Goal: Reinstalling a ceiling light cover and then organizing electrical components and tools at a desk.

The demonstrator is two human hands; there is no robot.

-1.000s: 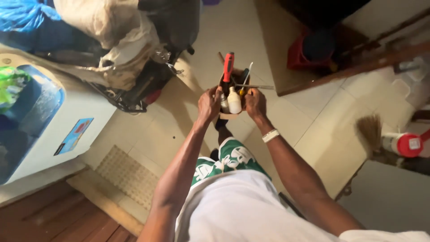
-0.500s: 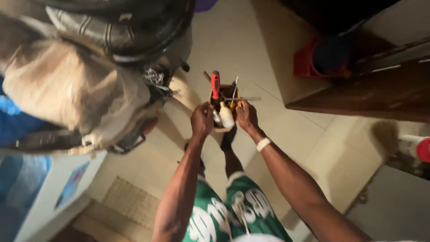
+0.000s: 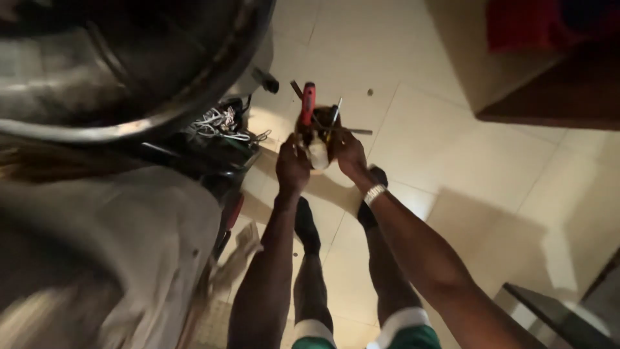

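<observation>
Two bare hands grip a small container [image 3: 318, 139] of tools from opposite sides, holding it out in front of the body above a pale tiled floor [image 3: 452, 168]. The left hand [image 3: 292, 169] wraps the container's left wall with fingers curled closed on it; the right hand [image 3: 349, 155], with a light-coloured band [image 3: 374, 194] at the wrist, clasps the right wall in the same way. Standing in the container are a red-handled tool [image 3: 307, 105], upright and tallest, a thin screwdriver [image 3: 333, 116] tilted to its right, and a whitish bottle [image 3: 317, 155] low between the two hands. A slim dark rod [image 3: 352, 130] pokes out sideways to the right. Below the forearms, two dark-socked feet [image 3: 306, 226] rest on the tiles. To the left, a tangle of white wires [image 3: 219, 123] lies beside a large dark curved object [image 3: 129, 64], blurred and close to the camera. A dark wooden piece of furniture [image 3: 555, 97] occupies the upper right.
</observation>
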